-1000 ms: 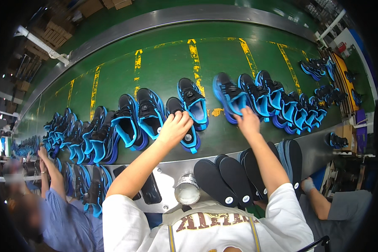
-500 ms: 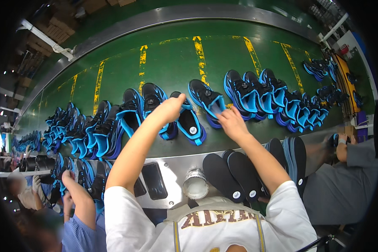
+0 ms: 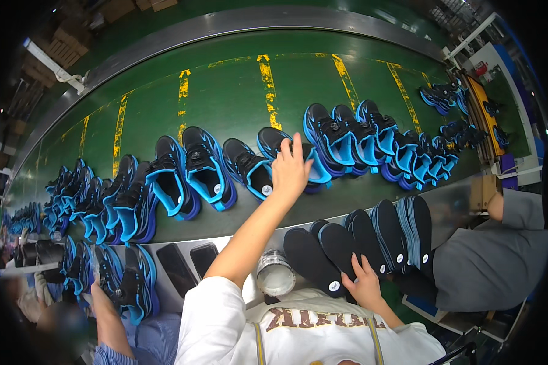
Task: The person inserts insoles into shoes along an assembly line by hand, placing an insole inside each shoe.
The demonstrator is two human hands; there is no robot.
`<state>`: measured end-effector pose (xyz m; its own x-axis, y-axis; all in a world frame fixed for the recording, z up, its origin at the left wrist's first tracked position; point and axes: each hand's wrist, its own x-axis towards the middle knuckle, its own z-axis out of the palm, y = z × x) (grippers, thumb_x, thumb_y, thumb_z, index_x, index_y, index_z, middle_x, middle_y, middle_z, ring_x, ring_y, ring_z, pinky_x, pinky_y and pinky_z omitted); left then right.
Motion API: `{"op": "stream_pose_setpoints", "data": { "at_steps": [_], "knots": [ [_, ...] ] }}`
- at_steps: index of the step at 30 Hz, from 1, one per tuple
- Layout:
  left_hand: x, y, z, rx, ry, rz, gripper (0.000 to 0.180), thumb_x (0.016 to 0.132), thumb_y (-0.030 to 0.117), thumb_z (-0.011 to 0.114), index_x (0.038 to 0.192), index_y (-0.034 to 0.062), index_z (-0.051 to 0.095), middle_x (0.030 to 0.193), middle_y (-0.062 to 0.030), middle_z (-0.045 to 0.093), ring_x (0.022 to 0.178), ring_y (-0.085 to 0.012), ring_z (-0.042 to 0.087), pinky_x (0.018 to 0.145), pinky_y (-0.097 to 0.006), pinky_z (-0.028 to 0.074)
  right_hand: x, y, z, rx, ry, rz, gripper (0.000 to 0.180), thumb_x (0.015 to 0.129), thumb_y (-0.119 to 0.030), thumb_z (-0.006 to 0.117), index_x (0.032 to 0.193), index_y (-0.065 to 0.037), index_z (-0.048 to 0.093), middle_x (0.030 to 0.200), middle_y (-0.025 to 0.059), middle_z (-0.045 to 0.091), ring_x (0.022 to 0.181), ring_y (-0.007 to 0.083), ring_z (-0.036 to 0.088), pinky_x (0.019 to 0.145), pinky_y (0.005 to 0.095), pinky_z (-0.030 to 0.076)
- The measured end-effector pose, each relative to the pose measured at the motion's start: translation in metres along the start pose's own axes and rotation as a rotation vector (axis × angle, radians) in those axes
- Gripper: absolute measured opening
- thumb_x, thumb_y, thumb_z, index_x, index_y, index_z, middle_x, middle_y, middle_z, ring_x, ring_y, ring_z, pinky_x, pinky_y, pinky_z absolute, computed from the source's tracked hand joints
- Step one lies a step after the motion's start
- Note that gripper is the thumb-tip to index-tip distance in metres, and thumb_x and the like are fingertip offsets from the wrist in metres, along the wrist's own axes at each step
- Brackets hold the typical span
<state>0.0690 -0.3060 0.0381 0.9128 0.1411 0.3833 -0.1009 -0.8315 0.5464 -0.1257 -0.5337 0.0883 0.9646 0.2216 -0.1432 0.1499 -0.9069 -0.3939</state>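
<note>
Insole-fitting step, mid-cycle. Your left hand is stretched out to 12 o'clock, fingers spread flat, resting on a black-and-blue shoe on the green conveyor belt; it grips nothing. Your right hand, low at 5 o'clock, has fingers curled loosely on a dark insole in the fanned stack at the near edge. Next, I judge: pinch one insole free, carry it to the steadied shoe's opening.
</note>
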Motion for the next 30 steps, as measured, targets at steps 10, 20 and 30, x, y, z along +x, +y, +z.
{"op": "stream_pose_setpoints", "data": {
  "at_steps": [10,20,30],
  "knots": [
    [0.04,-0.033,-0.02,-0.277,-0.407,-0.278,0.036,0.08,0.027,0.05,0.101,-0.001,0.049,0.091,-0.0201,0.056,0.087,-0.0316,0.055,0.073,-0.035,0.043,0.159,-0.03,-0.091,0.374,-0.184,-0.319,0.013,0.069,-0.011,0.054,0.069,0.001,0.057,0.07,0.0131,0.057,0.064,0.0247,0.057,0.055,0.0291,0.044],
    [0.051,-0.035,-0.023,-0.317,-0.561,-0.208,0.04,0.078,0.028,0.053,0.105,-0.0005,0.048,0.087,-0.0201,0.058,0.085,-0.0307,0.056,0.073,-0.035,0.043,0.257,-0.049,0.042,-0.143,-0.28,-0.363,0.018,0.064,-0.015,0.056,0.069,0.002,0.059,0.076,0.022,0.056,0.067,0.0322,0.056,0.064,0.0383,0.047],
    [0.036,-0.015,-0.014,-0.116,-0.394,-0.316,0.036,0.08,0.034,0.046,0.084,-0.0026,0.047,0.072,-0.0254,0.056,0.071,-0.0395,0.054,0.061,-0.045,0.043,0.241,-0.068,0.007,-0.328,-0.439,-0.25,0.025,0.063,-0.022,0.061,0.074,0.0,0.06,0.081,0.0177,0.055,0.08,0.03,0.056,0.068,0.0358,0.047]
  ]
}}
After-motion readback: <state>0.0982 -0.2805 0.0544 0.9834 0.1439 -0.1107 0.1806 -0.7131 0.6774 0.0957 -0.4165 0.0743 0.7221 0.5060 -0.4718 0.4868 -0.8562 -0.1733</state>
